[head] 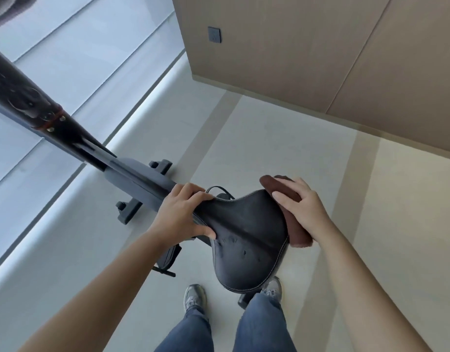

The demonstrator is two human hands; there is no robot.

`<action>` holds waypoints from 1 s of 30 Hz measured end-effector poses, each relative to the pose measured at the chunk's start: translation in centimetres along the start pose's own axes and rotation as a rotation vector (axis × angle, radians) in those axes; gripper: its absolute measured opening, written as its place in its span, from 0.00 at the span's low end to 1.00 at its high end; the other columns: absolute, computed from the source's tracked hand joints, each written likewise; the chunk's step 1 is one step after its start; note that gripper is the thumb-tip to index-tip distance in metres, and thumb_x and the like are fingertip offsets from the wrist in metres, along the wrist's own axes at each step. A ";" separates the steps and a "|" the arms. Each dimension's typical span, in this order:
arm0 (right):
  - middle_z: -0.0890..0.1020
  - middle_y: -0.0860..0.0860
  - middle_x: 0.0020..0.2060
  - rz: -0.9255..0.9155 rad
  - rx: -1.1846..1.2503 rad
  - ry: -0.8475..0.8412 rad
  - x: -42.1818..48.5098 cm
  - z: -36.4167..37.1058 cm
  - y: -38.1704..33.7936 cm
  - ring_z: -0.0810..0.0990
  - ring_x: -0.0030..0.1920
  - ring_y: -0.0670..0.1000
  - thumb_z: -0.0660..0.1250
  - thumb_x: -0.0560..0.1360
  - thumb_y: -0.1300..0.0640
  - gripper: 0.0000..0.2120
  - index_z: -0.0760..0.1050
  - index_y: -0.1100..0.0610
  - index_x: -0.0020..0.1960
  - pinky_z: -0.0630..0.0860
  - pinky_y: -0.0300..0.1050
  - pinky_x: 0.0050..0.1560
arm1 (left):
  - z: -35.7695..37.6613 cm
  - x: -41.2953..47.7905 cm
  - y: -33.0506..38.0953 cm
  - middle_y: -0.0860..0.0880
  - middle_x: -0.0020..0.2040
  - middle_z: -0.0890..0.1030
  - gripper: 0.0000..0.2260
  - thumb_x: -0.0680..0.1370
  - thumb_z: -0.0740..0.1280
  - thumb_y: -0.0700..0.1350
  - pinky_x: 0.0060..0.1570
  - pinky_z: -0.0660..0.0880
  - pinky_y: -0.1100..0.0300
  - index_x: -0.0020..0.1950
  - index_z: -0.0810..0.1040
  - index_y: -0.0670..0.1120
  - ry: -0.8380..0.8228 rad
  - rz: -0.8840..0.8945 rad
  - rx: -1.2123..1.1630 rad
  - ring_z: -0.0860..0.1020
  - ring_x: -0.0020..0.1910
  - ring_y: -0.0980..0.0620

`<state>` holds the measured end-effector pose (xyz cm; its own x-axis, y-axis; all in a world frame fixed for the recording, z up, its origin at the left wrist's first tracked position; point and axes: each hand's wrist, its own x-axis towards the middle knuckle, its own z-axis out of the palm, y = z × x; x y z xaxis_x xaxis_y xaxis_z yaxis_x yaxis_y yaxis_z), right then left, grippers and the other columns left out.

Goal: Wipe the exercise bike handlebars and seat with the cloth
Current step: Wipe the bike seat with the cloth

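Left hand (183, 214): gripped the narrow end of the seat (244, 240), mid-frame.
Right hand (301, 207): pressed flat on the cloth (299, 232) at the seat's right edge.
Seat axis: upper left to lower right, its top lying left of the cloth.

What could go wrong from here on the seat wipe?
1. The cloth hangs partly off the edge of the seat, only pressed by the right hand; it may slip to the floor.
2. The left hand grips the seat's nose, so that patch may go unwiped.
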<state>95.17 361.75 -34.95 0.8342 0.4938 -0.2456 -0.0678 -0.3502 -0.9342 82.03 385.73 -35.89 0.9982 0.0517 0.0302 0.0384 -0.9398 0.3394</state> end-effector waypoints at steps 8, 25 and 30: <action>0.80 0.47 0.53 0.204 0.083 -0.072 1.3 -0.4 -0.9 0.79 0.46 0.44 0.68 0.73 0.53 0.09 0.77 0.45 0.53 0.74 0.35 0.42 | 0.5 1.1 -1.0 0.49 0.44 0.75 0.36 0.59 0.55 0.79 0.44 0.72 0.55 0.52 0.70 0.53 0.049 0.119 0.004 0.70 0.43 0.49; 0.70 0.51 0.57 0.170 -0.157 0.601 -5.2 4.9 -0.3 0.71 0.53 0.46 0.61 0.77 0.52 0.19 0.68 0.42 0.66 0.63 0.35 0.55 | 0.1 1.7 -0.7 0.45 0.40 0.75 0.39 0.55 0.58 0.76 0.37 0.72 0.51 0.44 0.78 0.43 0.002 0.177 -0.004 0.73 0.39 0.41; 0.70 0.50 0.56 0.211 -0.036 0.803 -9.5 8.8 0.4 0.71 0.52 0.45 0.63 0.76 0.53 0.19 0.68 0.42 0.66 0.64 0.36 0.56 | 0.1 1.5 -0.9 0.44 0.40 0.76 0.44 0.58 0.48 0.81 0.38 0.71 0.50 0.44 0.77 0.43 0.003 0.190 -0.012 0.74 0.39 0.41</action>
<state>82.37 363.93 -35.32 0.9435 -0.2991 -0.1425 -0.2604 -0.4034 -0.8772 83.51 386.63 -36.25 0.9873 -0.1254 0.0977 -0.1514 -0.9287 0.3384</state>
